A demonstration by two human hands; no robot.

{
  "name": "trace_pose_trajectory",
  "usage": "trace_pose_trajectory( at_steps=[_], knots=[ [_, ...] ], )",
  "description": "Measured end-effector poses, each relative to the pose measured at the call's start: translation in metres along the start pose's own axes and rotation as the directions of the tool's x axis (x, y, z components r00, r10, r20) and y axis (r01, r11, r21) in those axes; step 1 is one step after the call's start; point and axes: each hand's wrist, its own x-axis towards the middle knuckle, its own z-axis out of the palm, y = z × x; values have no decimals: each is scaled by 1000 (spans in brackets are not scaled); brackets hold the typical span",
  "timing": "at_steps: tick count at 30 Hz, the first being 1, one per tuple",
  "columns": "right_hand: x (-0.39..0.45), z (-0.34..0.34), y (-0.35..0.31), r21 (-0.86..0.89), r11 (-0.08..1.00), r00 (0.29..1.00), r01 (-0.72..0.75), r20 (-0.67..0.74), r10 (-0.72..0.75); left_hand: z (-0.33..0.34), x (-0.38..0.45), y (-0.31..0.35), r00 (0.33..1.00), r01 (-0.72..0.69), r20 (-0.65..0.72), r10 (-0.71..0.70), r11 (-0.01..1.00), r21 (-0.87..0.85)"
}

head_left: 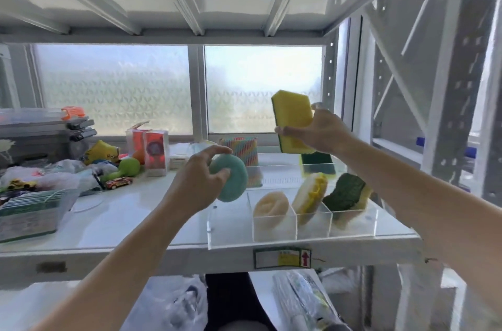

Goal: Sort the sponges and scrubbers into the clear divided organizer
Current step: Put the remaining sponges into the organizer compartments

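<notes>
The clear divided organizer (229,233) sits on the white shelf at the right. My left hand (199,181) holds a round teal sponge (232,182) just above the organizer's front left compartment. My right hand (319,131) holds a yellow sponge with a green edge (292,119) upright, raised above the back right of the organizer. In the front compartments stand a beige sponge (271,205), a white-and-yellow scrubber (309,195) and a dark green-and-yellow sponge (346,192). A striped multicoloured sponge (245,153) and a green-and-yellow sponge (317,161) stand in the back compartments.
The left of the shelf (122,222) holds clutter: toy cars (118,182), a green toy (126,167), small boxes (154,153), plastic bags, a clear bin of packets (32,212) and stacked cases (40,127). A shelf post (456,86) rises at the right. A frosted window lies behind.
</notes>
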Motion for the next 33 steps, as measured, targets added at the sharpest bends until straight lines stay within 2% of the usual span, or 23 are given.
trace_pose_trajectory(
  at_steps=[6,11,14,18,23,33],
  knots=[
    [0,-11,24,-140,989,995,-50,-88,38,12,-6,-6,996,21,76,-43,964,264],
    [7,-15,41,-177,977,990,-117,-102,100,25,-9,-9,989,-57,149,-20,870,491],
    [13,-13,51,-241,962,988,-129,-109,105,33,-10,-10,981,-95,195,-16,832,547],
    [24,-6,60,-296,946,987,-134,-126,101,31,-5,-16,967,-117,253,-8,872,476],
    [42,4,60,-372,920,990,-120,-112,84,29,-5,-17,964,-208,238,118,892,402],
    [61,21,58,-571,815,988,-99,39,147,25,-4,-14,956,-254,223,190,916,311]
  ],
)
